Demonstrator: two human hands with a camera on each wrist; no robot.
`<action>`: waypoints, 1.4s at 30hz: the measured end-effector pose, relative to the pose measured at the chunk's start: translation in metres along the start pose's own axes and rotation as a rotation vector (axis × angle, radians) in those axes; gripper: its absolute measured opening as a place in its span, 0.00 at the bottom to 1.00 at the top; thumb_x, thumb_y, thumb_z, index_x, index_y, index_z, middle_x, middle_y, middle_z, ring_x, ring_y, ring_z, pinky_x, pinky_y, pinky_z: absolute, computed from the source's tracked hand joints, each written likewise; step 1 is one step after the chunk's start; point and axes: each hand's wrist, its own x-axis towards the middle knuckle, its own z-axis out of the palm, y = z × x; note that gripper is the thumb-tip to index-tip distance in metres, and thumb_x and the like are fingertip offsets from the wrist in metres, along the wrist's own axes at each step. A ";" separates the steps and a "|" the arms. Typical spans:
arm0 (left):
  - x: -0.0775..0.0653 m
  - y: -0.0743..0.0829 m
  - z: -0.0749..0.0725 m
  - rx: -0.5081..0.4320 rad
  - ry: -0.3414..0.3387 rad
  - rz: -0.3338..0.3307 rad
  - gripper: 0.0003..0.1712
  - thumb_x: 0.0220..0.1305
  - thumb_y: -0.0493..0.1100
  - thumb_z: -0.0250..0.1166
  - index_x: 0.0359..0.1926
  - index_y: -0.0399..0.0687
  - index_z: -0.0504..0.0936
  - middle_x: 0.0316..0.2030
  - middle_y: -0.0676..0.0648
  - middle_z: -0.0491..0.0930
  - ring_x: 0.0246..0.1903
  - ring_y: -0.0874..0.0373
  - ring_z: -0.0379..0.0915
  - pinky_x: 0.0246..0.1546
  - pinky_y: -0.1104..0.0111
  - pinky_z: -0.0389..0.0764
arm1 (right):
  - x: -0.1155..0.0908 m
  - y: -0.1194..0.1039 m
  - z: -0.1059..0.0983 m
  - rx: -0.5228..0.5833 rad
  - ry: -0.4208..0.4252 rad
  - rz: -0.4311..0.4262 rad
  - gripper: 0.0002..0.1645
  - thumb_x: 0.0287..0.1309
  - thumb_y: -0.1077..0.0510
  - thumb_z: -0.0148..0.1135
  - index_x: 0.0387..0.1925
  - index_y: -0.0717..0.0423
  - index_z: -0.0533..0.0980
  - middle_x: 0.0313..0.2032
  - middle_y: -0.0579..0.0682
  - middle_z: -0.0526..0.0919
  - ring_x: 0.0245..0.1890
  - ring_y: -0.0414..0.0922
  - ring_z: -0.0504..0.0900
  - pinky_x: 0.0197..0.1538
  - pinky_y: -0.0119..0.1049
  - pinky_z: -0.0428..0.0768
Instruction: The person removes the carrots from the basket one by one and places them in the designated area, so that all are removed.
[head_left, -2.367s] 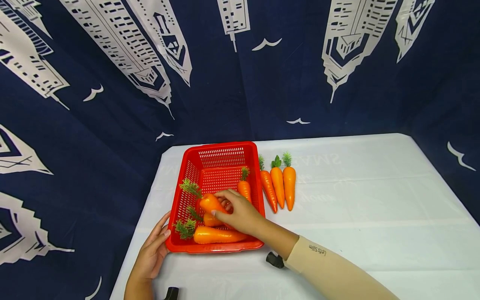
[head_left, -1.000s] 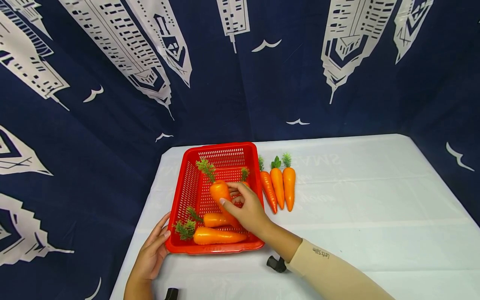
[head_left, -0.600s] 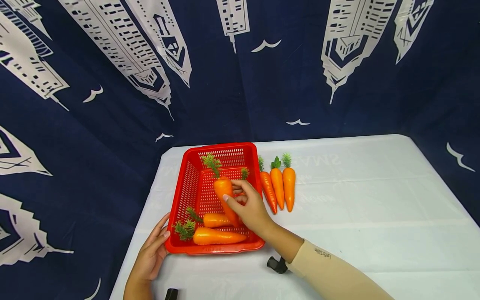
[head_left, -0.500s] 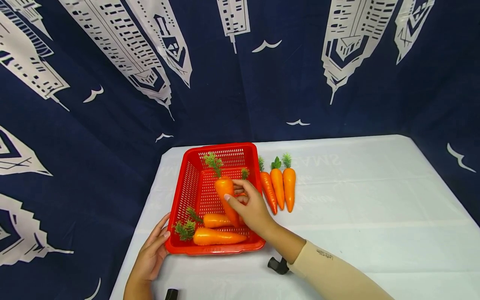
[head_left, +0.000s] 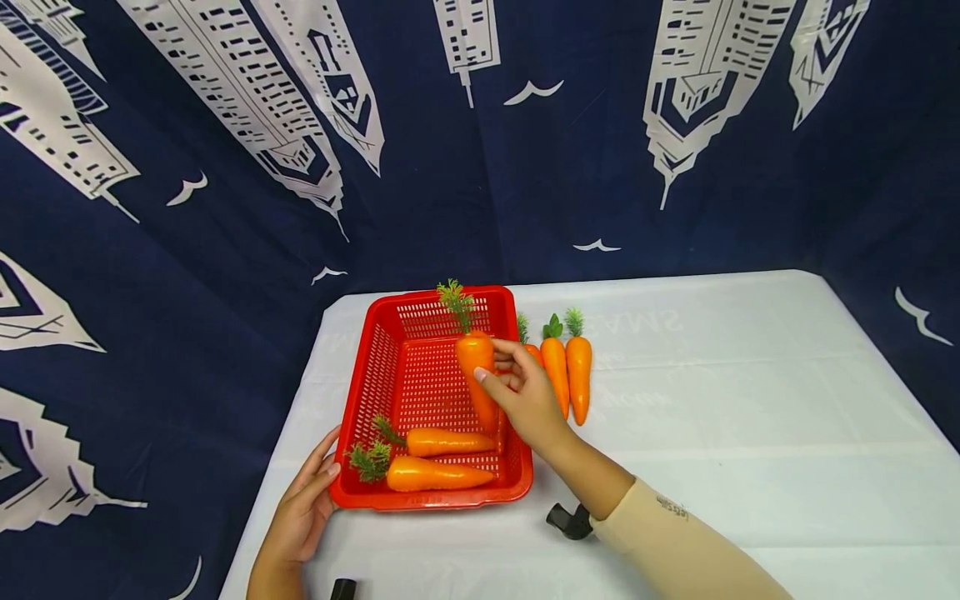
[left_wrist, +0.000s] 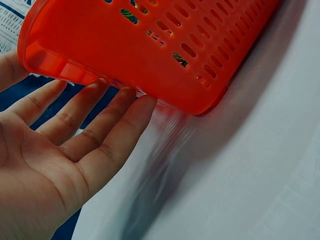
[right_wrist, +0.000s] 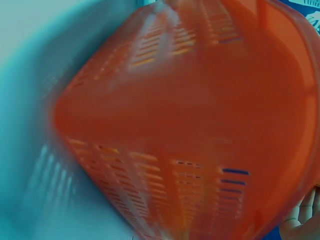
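Observation:
My left hand (head_left: 303, 504) holds the near left corner of the red plastic basket (head_left: 360, 392). In the left wrist view its fingertips meet the rim, with the thumb on the rim's far side. My right hand (head_left: 528, 400) pinches an orange carrot (head_left: 474, 354) with a green leafy top, leaf end up, over the basket's right side. Two carrots lie crosswise at the basket's near end, the rear carrot (head_left: 442, 442) and the front carrot (head_left: 435, 473). Behind the held carrot and hand, another carrot (head_left: 501, 433) is mostly hidden. Basket wall (right_wrist: 190, 115) fills the right wrist view.
Right of the basket, three carrots lie side by side on the white tabletop (head_left: 720, 400): the right carrot (head_left: 578, 375), the middle carrot (head_left: 554, 375) and a left one partly covered by my hand. A dark blue printed cloth (head_left: 525, 183) hangs behind the table.
My right hand has lifted the carrot from the basket's left part, turned it leaf end up and carried it to the right side. My left hand has stayed at the corner.

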 end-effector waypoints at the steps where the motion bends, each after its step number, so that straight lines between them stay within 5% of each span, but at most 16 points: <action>1: 0.000 0.000 0.000 -0.002 -0.003 0.003 0.33 0.82 0.40 0.40 0.82 0.52 0.44 0.68 0.56 0.66 0.61 0.67 0.75 0.56 0.69 0.81 | 0.000 -0.001 -0.001 0.004 0.004 0.000 0.28 0.65 0.59 0.66 0.65 0.55 0.71 0.55 0.57 0.78 0.49 0.47 0.79 0.47 0.26 0.81; 34: 0.001 0.000 -0.001 0.018 -0.014 0.022 0.32 0.82 0.39 0.39 0.81 0.52 0.44 0.68 0.56 0.66 0.62 0.67 0.74 0.57 0.70 0.80 | 0.007 0.000 -0.054 0.022 0.165 -0.022 0.26 0.68 0.60 0.64 0.65 0.58 0.71 0.51 0.49 0.76 0.50 0.43 0.80 0.50 0.28 0.83; 42: 0.001 -0.001 -0.002 0.018 -0.001 0.008 0.33 0.82 0.39 0.40 0.81 0.52 0.45 0.68 0.57 0.67 0.62 0.68 0.74 0.58 0.70 0.80 | 0.008 0.007 -0.063 -0.009 0.210 0.029 0.26 0.68 0.56 0.63 0.64 0.56 0.71 0.51 0.47 0.76 0.52 0.45 0.76 0.52 0.25 0.81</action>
